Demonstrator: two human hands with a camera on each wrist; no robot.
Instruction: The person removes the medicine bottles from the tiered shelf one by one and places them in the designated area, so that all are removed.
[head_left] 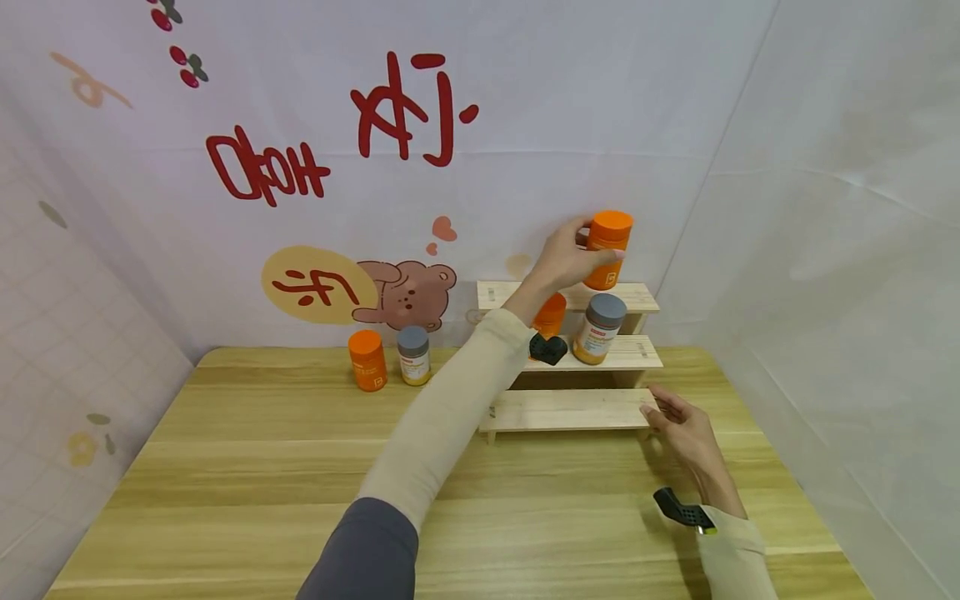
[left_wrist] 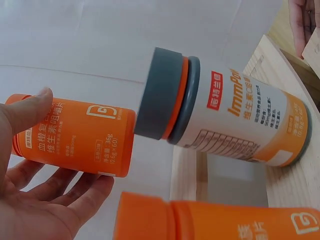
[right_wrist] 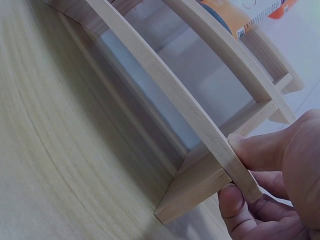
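Observation:
An orange pill bottle (head_left: 604, 265) with an orange lid is held upright by my left hand (head_left: 564, 260), just above the top step of a wooden stepped rack (head_left: 567, 408). In the left wrist view the thumb and fingers wrap the same bottle (left_wrist: 82, 135). On the middle step stand a grey-lidded white and yellow bottle (head_left: 598, 330) and a second orange bottle (head_left: 551, 312), partly hidden by my left arm. My right hand (head_left: 684, 429) pinches the right end of the lowest step; the right wrist view shows thumb above and fingers below the board (right_wrist: 185, 100).
Farther left on the wooden table (head_left: 247, 450), against the back wall, stand another orange bottle (head_left: 367, 360) and another grey-lidded bottle (head_left: 414, 355). White printed cloth (head_left: 570, 100) rises behind the table and along both sides.

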